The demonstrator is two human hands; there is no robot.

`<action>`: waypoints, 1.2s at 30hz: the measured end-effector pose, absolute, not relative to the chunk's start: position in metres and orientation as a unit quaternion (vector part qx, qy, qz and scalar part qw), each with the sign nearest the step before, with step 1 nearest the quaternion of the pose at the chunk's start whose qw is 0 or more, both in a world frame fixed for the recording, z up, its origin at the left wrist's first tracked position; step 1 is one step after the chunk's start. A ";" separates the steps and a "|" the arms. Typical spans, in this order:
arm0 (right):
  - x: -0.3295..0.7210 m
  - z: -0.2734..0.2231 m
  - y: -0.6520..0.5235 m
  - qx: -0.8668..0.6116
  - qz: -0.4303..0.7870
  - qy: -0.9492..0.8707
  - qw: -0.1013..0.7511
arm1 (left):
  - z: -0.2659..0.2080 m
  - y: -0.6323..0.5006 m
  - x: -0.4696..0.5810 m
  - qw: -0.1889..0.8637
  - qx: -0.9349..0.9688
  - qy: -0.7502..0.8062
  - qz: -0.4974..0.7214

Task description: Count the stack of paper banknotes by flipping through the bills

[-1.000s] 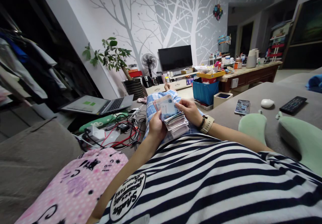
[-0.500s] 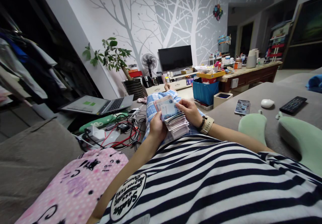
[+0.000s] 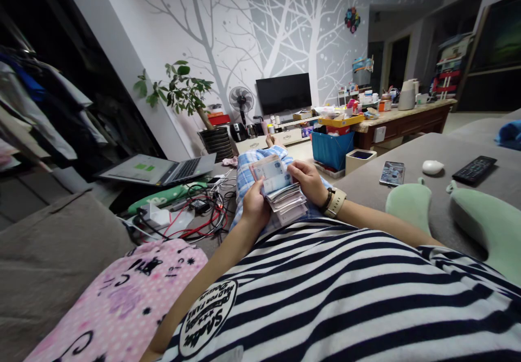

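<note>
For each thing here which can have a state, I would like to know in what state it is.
Paper notes: held, lower ends in loose layers
Left hand: closed on their edge
Right hand: pinching their other side
Laptop: open, screen lit
Television: screen dark
Fan: blades look still
Phone: lying screen up
Remote control: lying buttons up
Cables: tangled

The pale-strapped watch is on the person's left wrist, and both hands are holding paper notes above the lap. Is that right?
Not quite: the head view shows the pale-strapped watch on the right wrist, not the left. The left hand and right hand are indeed both holding paper notes above the lap.
</note>
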State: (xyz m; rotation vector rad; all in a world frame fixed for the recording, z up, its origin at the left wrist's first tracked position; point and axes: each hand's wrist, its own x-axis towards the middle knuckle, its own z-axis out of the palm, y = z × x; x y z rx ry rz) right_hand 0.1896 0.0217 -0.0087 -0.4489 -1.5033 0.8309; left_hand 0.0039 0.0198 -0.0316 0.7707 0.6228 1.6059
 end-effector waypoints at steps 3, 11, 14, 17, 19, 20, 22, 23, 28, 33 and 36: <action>0.189 -0.009 0.019 -0.185 0.370 -0.667 0.620 | -0.026 0.016 0.008 0.597 0.308 0.281 0.686; 0.191 -0.005 0.023 -0.223 0.360 -0.650 0.631 | -0.021 0.008 0.007 0.594 0.318 0.292 0.679; 0.190 -0.007 0.028 -0.267 0.356 -0.625 0.641 | -0.022 0.006 0.004 0.586 0.339 0.295 0.674; 0.191 -0.007 0.030 -0.280 0.355 -0.622 0.639 | -0.022 0.006 0.002 0.579 0.350 0.305 0.670; 0.191 -0.007 0.029 -0.280 0.354 -0.633 0.629 | -0.021 0.005 0.002 0.572 0.353 0.321 0.667; 0.191 -0.006 0.029 -0.281 0.353 -0.637 0.625 | -0.020 0.004 0.002 0.571 0.353 0.327 0.665; 0.192 -0.005 0.028 -0.284 0.353 -0.641 0.620 | -0.018 0.002 0.004 0.577 0.347 0.327 0.663; 0.192 -0.004 0.027 -0.284 0.355 -0.641 0.619 | -0.016 0.002 0.005 0.582 0.341 0.320 0.665; 0.191 -0.002 0.025 -0.269 0.358 -0.643 0.621 | -0.011 0.001 0.011 0.602 0.283 0.286 0.690; 0.192 -0.003 0.022 -0.248 0.366 -0.645 0.623 | -0.008 0.000 0.014 0.597 0.263 0.295 0.698; 0.192 -0.003 0.021 -0.242 0.366 -0.647 0.623 | -0.007 -0.002 0.015 0.591 0.267 0.302 0.699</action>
